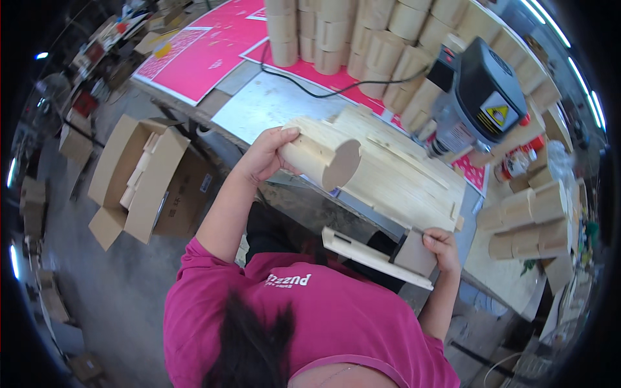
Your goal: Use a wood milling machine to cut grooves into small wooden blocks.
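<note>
Dark hair [247, 343] is hanging as the left hand [264, 155] is gripping a wooden cylinder [314, 155] by one end, perhaps inviting a slip, the right hand [444, 249] pinching a brown piece [416, 255].

Bears, as a desk [228, 82], pink sheets [200, 61] at far left beside a white sheet [272, 100]. Carries a wooden board [407, 174] nearer right.

Yellow warning triangle [497, 114] on black machine [482, 74], white lettering [288, 280] on magenta shirt [343, 317], dark characters [173, 205] on cardboard box [184, 184]
</note>
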